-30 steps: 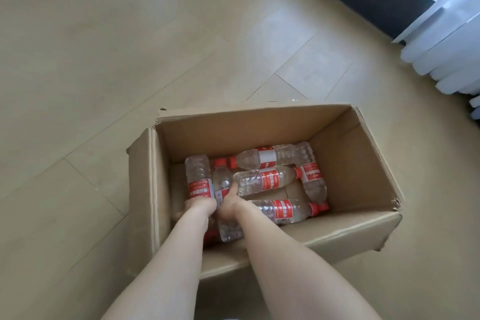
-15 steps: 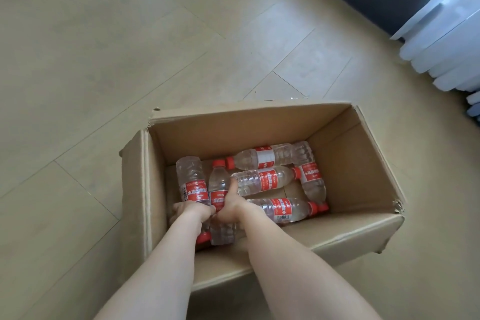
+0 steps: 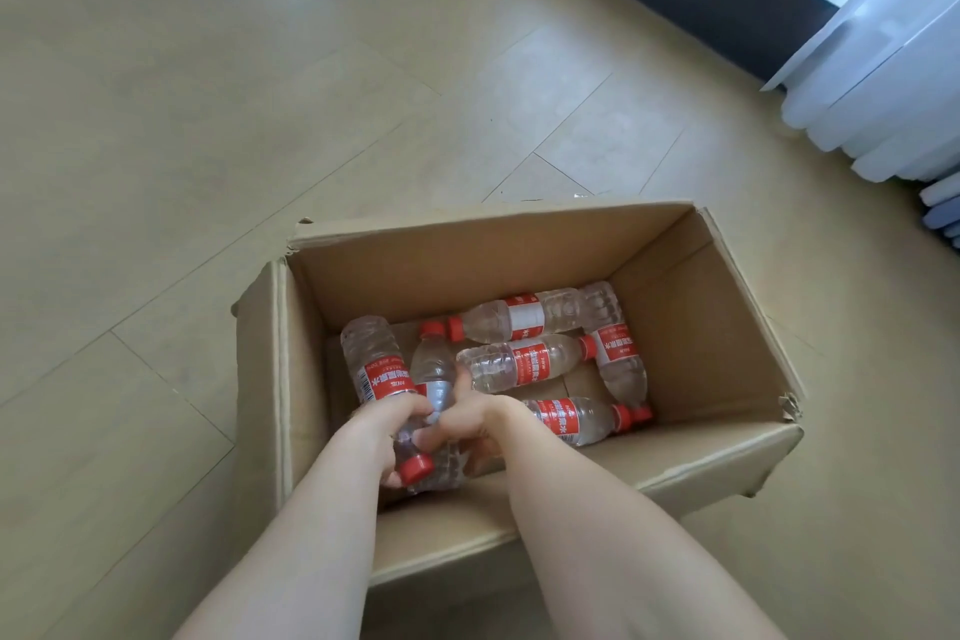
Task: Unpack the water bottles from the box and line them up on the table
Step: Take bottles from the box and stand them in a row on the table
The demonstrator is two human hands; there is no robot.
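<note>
Fingers (image 3: 410, 412) wrapped on both sides: left hand (image 3: 379, 437) round the left bottle (image 3: 375, 372), right hand (image 3: 478, 424) round the right bottle (image 3: 434, 369), at 7 o'clock inside the box (image 3: 467, 250). Grasp-and-lift step. Calls for a straight pull clear of the near wall; desk out of view.

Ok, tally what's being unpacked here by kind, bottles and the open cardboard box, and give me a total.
Water bottles: 6, all in the box; left hand and right hand grip one each
Cardboard box: 1
Total: 7
</note>
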